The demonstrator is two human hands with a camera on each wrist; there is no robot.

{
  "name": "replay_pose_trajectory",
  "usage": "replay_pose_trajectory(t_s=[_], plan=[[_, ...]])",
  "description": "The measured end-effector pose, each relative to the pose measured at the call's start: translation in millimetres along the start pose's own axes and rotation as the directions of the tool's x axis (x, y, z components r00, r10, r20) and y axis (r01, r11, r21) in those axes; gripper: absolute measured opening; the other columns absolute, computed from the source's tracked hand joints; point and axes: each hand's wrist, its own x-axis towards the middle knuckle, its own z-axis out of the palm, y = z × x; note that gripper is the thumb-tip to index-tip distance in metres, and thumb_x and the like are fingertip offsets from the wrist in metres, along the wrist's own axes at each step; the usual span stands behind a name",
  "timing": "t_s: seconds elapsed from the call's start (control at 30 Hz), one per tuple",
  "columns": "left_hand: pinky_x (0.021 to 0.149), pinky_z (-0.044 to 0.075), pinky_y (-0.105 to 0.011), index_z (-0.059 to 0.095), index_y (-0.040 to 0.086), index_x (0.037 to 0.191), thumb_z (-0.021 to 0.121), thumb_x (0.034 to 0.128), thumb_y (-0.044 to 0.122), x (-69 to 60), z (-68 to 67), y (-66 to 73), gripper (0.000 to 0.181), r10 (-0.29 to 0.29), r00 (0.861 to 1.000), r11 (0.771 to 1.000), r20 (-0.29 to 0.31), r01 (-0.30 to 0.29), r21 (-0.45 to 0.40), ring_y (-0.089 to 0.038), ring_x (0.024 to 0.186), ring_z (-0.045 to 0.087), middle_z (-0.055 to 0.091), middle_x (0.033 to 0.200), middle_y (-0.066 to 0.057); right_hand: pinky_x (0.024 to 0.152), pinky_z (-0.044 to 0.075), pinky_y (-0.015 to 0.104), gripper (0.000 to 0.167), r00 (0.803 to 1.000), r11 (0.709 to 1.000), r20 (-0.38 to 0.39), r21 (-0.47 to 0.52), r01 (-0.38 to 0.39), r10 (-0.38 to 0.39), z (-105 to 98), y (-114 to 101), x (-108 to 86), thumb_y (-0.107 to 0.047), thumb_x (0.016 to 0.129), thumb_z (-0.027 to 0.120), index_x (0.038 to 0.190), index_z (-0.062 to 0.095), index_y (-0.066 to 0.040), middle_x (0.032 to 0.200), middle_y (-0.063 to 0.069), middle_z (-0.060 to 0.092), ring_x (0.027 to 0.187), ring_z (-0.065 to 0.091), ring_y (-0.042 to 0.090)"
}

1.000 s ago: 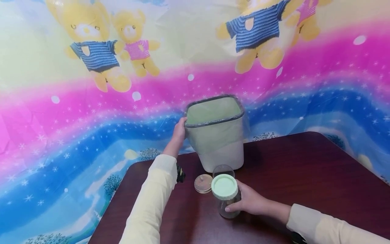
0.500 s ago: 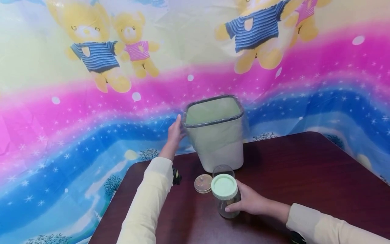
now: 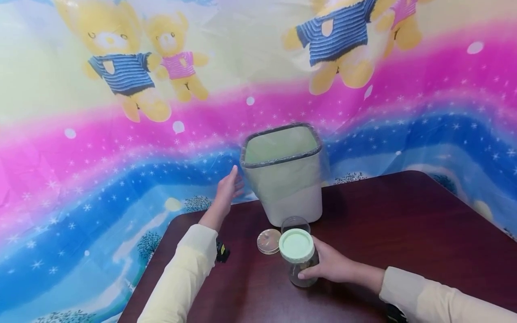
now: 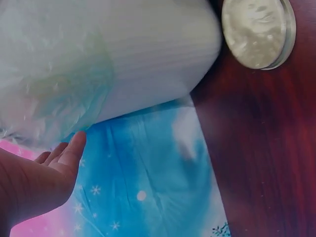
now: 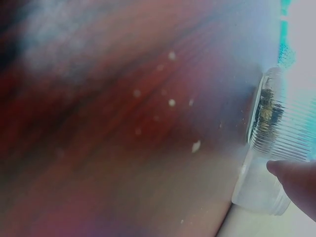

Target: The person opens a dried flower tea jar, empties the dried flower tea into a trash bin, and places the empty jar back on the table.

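The jar (image 3: 296,259) stands upright on the near part of the table, capped with a pale green lid (image 3: 296,244). The right hand (image 3: 325,262) is clamped round it from the right, with the thumb across its near side. The right wrist view shows the jar's ribbed wall, with a dark and golden patch in or behind it; I cannot tell which.

Just beyond the jar is a clear tub (image 3: 296,221), partly hidden by the lid. To the left, a little farther off than the jar, a shiny round disc (image 3: 268,241) lies flat; whether it touches the jar I cannot tell.

Farther back stands the bin (image 3: 295,208), upright on the table. Its lower wall is white, and a clear liner (image 3: 278,181) hangs over its dark rim (image 3: 282,162). The left hand (image 3: 228,186) is beside the bin's left side — fingers extended and apart from the thumb, nothing in its grip. The left wrist view puts the thumb tip close to the liner, but contact is too unclear to call.

The table (image 3: 383,242) is dark reddish brown. Both arms wear cream sleeves (image 3: 177,273), with a black device (image 3: 222,252) at the left wrist. Behind everything hangs a backdrop (image 3: 121,179) — bears above, pink and blue bands below.
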Motion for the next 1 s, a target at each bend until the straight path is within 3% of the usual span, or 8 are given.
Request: replay_pose_trajectory(t_s=[0.23,0.4,0.6,0.77,0.87,1.0], plan=[[0.099,0.043,-0.048,0.039,-0.008,0.142,0.045,0.1015,0.045,-24.1,5.6,-19.0,0.067,0.011,0.996,1.0,0.084,-0.013,0.017,-0.042,0.125,0.048,0.048,0.137,-0.029,0.098,0.039,0.035,0.086,1.0,1.0,-0.018,-0.023,0.0,0.0,0,2,0.5,-0.019,0.072,0.087,0.14,0.039,0.002,0.123,0.007,0.058,0.115,0.051,0.025],[0.097,0.045,-0.047,0.042,-0.011,0.139,0.045,0.1024,0.042,-40.1,9.4,-37.1,0.064,0.024,0.981,0.997,0.192,-0.037,0.068,-0.042,0.122,0.05,0.05,0.133,-0.031,0.099,0.038,0.034,0.086,1.0,1.0,-0.016,-0.028,0.0,0.0,1,3,1.4,-0.019,0.072,0.087,0.14,0.039,0.002,0.123,0.007,0.058,0.116,0.051,0.024],[0.097,0.044,-0.048,0.042,-0.013,0.138,0.047,0.1037,0.03,-68.4,14.1,-53.4,0.055,0.072,0.941,0.975,0.33,-0.137,0.177,-0.041,0.119,0.053,0.05,0.132,-0.033,0.098,0.039,0.033,0.086,1.0,1.0,-0.011,-0.012,-0.003,0.002,1,3,0.1,-0.019,0.072,0.087,0.14,0.039,0.002,0.123,0.007,0.058,0.115,0.051,0.024],[0.096,0.047,-0.039,0.046,-0.01,0.137,0.054,0.1008,0.024,-93.6,19.6,-67.2,0.05,0.11,0.902,0.937,0.417,-0.234,0.258,-0.035,0.119,0.055,0.054,0.131,-0.026,0.098,0.039,0.033,0.085,1.0,1.0,-0.017,-0.016,0.007,-0.007,1,3,0.1,-0.018,0.072,0.087,0.139,0.039,0.003,0.123,0.008,0.058,0.115,0.052,0.023],[0.097,0.046,-0.037,0.047,-0.007,0.138,0.06,0.0975,0.022,-106.8,22.4,-75.7,0.051,0.117,0.876,0.927,0.468,-0.265,0.264,-0.034,0.121,0.053,0.055,0.132,-0.023,0.097,0.04,0.033,0.085,1.0,1.0,-0.017,-0.024,0.009,-0.01,0,2,0.2,-0.018,0.072,0.087,0.139,0.039,0.003,0.123,0.008,0.057,0.115,0.051,0.024],[0.101,0.042,-0.045,0.048,-0.003,0.139,0.069,0.0906,0.024,-120.7,26.3,-84.5,0.059,0.124,0.852,0.926,0.508,-0.283,0.249,-0.033,0.122,0.052,0.056,0.132,-0.018,0.097,0.04,0.033,0.086,1.0,1.0,-0.011,-0.027,-0.007,0.006,1,0,-0.5,-0.02,0.072,0.087,0.14,0.039,0.002,0.124,0.008,0.057,0.115,0.051,0.025]])
